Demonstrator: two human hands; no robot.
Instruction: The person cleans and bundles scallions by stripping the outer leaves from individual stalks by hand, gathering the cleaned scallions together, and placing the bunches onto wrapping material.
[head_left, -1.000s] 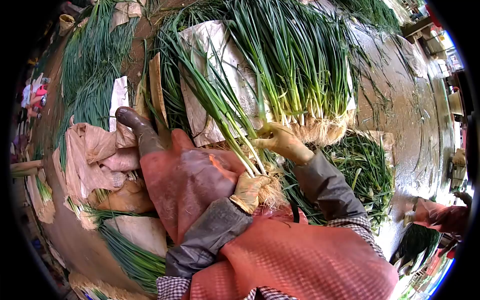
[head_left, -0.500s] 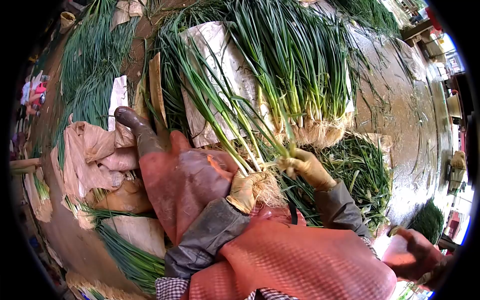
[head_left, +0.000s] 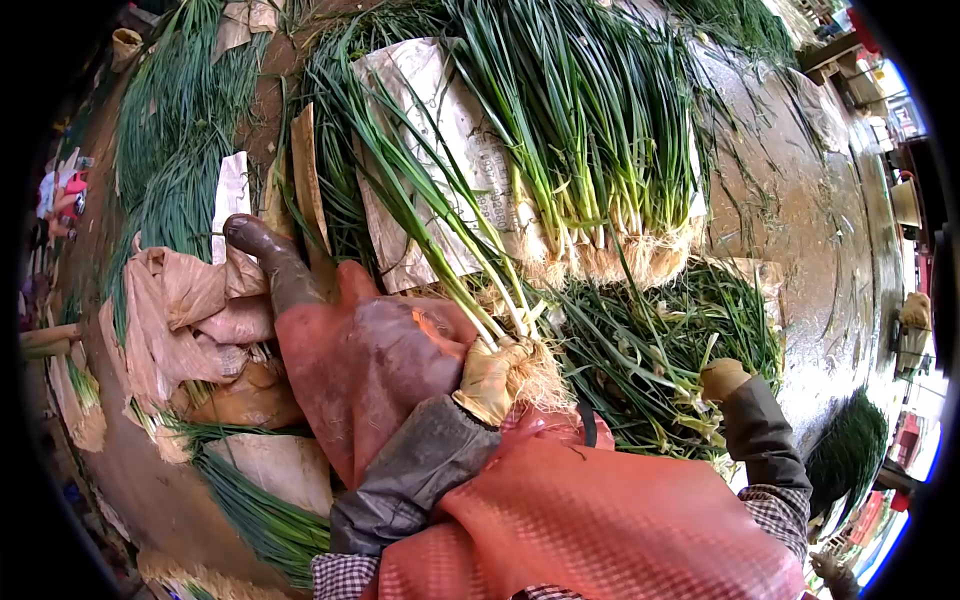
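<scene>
My left hand [head_left: 487,382], in a yellowish work glove, is closed around a few long green onions [head_left: 455,262] just above their roots. Their pale roots [head_left: 540,378] hang out beside the glove, over my red apron [head_left: 590,510]. The green tops slant up and left across a printed white sack [head_left: 440,150]. Out to the right, my gloved right hand [head_left: 724,379] is low over a heap of loose green leaves [head_left: 690,320]. Its fingers are largely hidden, and whether it holds a leaf I cannot make out.
Beyond the heap lies a thick row of green onions [head_left: 590,130] with roots toward me. More greens [head_left: 180,130] cover the floor at far left. Crumpled pinkish sacks [head_left: 180,300] and my boot [head_left: 270,255] are on the left. Wet floor [head_left: 800,250] stretches along the right.
My right hand has moved from beside the held green onions, where it gripped a leaf, right and down to the leaf heap. The left hand keeps its hold. A reddish-gloved hand at lower right is gone.
</scene>
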